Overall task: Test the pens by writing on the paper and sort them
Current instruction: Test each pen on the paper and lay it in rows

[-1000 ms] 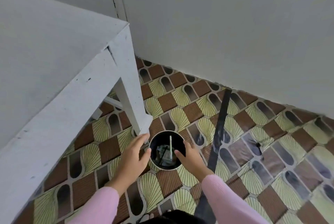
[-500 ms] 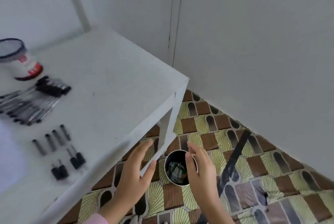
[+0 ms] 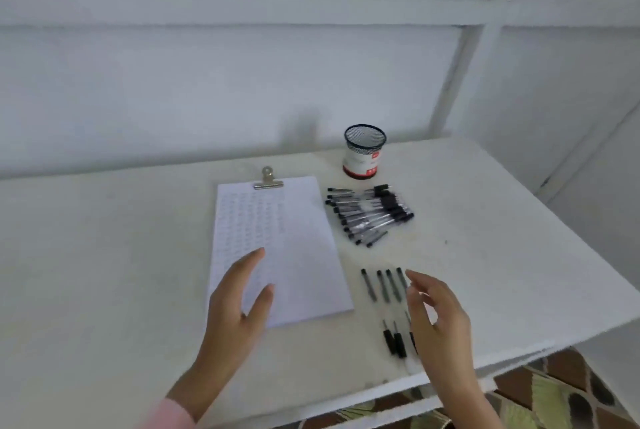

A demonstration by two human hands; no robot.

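paper [image 3: 277, 245] clipped, flat mid-table [image 3: 104, 255] | pen pile [image 3: 369, 212] just right of paper, mesh cup [image 3: 363, 151] behind | left hand [image 3: 239, 311] spread, empty, over paper's near edge | right hand [image 3: 438, 324] loose, empty, over caps [image 3: 382, 285] right of paper

Both hands empty, fingers spread: left hand [image 3: 239, 304] over paper [image 3: 277, 248], right hand [image 3: 438, 321] over pen parts [image 3: 384, 285] on white surface [image 3: 104, 272].

The surface [image 3: 467, 220] looks matt white and slightly rough. A shiny metal clip [image 3: 267, 180] holds thin paper [image 3: 277, 248]; the far cup [image 3: 364, 150] is black wire mesh, the pens [image 3: 369, 214] clear plastic.
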